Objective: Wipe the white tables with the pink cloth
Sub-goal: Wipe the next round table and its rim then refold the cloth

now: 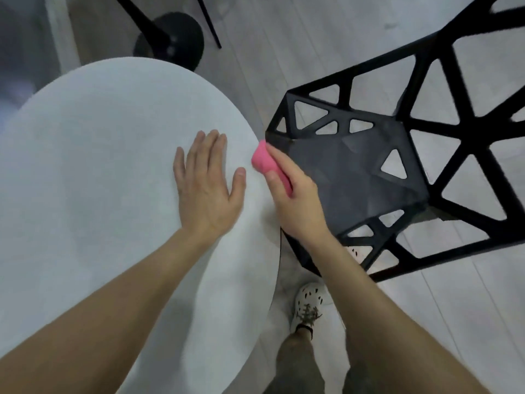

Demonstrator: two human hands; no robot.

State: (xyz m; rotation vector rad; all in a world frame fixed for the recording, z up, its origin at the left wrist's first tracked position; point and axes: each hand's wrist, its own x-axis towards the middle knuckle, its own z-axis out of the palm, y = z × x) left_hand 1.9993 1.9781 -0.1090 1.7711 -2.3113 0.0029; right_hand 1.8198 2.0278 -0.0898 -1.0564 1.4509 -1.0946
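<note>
White table (85, 172) — left hand (207, 186) flat, cloth (263, 161) gripped

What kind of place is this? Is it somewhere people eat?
Probably a café or dining room. There's a round white table, a black chair with triangle holes right beside it, and a black base behind, likely of another table. The floor is pale planks.

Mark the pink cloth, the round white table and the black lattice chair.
pink cloth (264, 162), head view, bunched front end.
round white table (99, 166), head view, bare top.
black lattice chair (355, 172), head view, seat panel.
</note>
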